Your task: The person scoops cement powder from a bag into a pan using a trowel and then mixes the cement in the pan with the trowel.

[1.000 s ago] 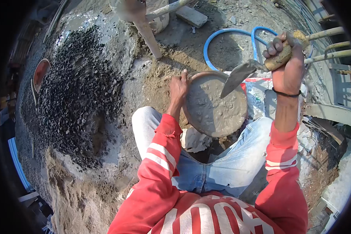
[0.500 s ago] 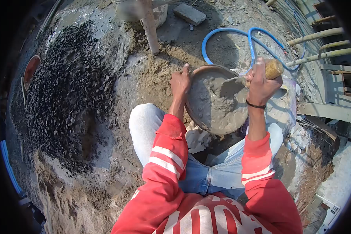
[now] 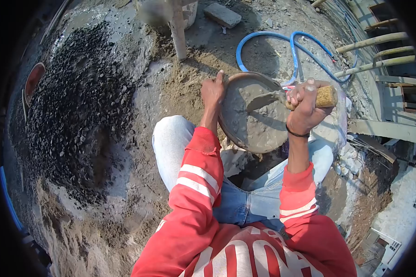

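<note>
A round pan (image 3: pixel 226 130) of wet grey mortar (image 3: pixel 259 127) stands in front of my knees. My left hand (image 3: pixel 213 91) is closed on the pan's left rim, thumb pointing up. In my right hand (image 3: pixel 305 104) is the wooden handle of a trowel (image 3: pixel 263 100), gripped in a fist above the pan's right side. The trowel's blade is partly sunk in the mortar near the middle of the pan, so its lower edge is hidden.
Dark gravel (image 3: pixel 78 111) is heaped at the left, with a reddish pan (image 3: pixel 33 82) beyond it. A blue hose (image 3: pixel 294 55) loops behind the pan. A wooden post (image 3: pixel 177 34), a bucket (image 3: pixel 190 14) and a brick (image 3: pixel 223 15) stand farther back. Bamboo poles (image 3: pixel 374 42) lie at the right.
My right hand has come down and left from above the pan's right side, bringing the raised trowel into the mortar. My left hand has stayed on the rim.
</note>
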{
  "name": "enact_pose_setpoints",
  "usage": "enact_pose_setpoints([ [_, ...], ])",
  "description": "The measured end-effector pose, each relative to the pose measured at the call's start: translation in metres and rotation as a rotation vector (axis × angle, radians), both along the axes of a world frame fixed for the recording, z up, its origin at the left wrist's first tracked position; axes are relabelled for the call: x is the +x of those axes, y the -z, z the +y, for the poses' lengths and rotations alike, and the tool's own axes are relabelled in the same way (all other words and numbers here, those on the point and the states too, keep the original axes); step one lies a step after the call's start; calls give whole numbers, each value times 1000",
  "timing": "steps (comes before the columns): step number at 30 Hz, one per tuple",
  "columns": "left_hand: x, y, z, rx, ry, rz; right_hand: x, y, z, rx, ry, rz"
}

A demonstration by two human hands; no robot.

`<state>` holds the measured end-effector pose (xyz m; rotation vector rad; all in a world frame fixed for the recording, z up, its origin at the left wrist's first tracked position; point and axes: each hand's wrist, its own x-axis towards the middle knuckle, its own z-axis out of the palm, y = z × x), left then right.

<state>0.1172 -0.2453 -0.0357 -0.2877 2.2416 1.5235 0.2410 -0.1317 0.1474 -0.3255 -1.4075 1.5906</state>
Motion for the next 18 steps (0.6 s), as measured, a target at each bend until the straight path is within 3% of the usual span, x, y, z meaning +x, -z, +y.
enact_pose_setpoints([
  [2,0,9,1,-50,0,-39,6,37,-1,0,-31,-131],
  [4,4,10,0,-49,4,6,4,51,-6,138,-2,-474],
  [5,1,12,-1,-48,5,51,-2,53,-1,143,-25,-468],
  [8,7,-1,-3,-156,0,-16,-13,-15,-10,23,-41,-107],
  [11,9,-25,-5,-132,33,-44,-36,-27,-24,-45,-109,52],
  [12,10,-28,-6,-120,35,-63,-39,-8,-27,-49,-147,-32],
  [14,9,-13,-2,-124,10,-62,-38,74,-16,206,-70,-312],
  [18,9,-14,-5,-120,2,-36,-18,38,-11,82,-81,-426],
])
